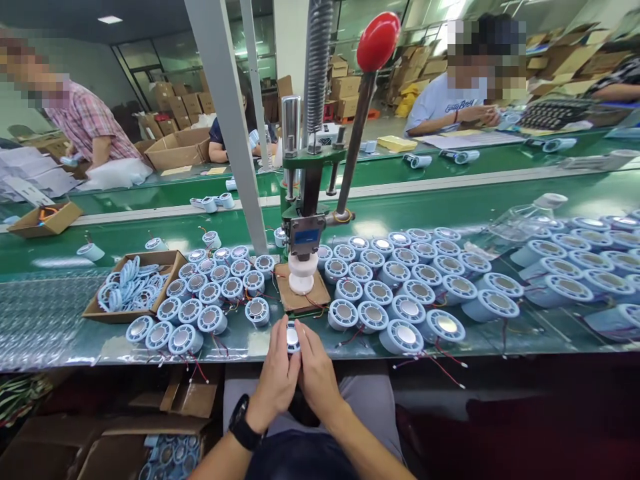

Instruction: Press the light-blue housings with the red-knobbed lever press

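Note:
Between my left hand and my right hand is a light-blue round motor housing with a silver disc in its top. Both hands are closed around its sides, at the front edge of the bench. Fingers cover most of its body. Just beyond stands a hand press with a red-knobbed lever. Its white plastic press head is over a brown board, with nothing visible between them. Similar blue housings with thin wires stand left and right of the press.
A cardboard box of loose blue rings lies at the left. Rows of housings fill the right side, with a clear plastic bottle behind. A grey post rises beside the press. Several people sit or stand across the green conveyor.

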Demonstrator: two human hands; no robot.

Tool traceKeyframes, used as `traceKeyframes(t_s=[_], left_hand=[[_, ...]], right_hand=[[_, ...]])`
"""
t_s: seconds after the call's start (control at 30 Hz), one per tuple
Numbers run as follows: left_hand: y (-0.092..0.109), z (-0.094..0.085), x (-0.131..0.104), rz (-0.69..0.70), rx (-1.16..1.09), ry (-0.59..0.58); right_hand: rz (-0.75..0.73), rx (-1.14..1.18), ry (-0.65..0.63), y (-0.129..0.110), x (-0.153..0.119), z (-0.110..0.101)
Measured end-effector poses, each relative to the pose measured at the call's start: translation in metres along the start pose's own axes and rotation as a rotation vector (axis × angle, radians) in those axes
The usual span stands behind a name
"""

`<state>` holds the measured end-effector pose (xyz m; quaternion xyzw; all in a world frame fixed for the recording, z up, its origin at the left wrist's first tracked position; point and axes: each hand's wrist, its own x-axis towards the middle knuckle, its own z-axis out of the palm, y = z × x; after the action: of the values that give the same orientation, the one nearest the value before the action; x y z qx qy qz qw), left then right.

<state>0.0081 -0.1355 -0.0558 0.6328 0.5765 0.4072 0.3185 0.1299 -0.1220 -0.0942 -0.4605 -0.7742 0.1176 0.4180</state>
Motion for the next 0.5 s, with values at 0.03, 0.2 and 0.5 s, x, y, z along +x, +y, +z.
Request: traceKeyframes(t_s=[0.03, 0.2, 0.5], left_hand=[[-0.003, 0.006, -0.002, -0.011, 0.0, 0.039], [0.007, 0.003, 0.007, -0.078, -0.034, 0.062], [0.042, -0.059, 0.113, -0.053, -0.141, 0.015]], right_hand=[[-0.015, -0.02, -0.046, 0.0, 0.001, -0.007], [-0.158, -0.089, -0.196, -0.009, 0.058, -0.091], [-0.382, 0.062, 0.509, -0.063, 0.344, -0.252]])
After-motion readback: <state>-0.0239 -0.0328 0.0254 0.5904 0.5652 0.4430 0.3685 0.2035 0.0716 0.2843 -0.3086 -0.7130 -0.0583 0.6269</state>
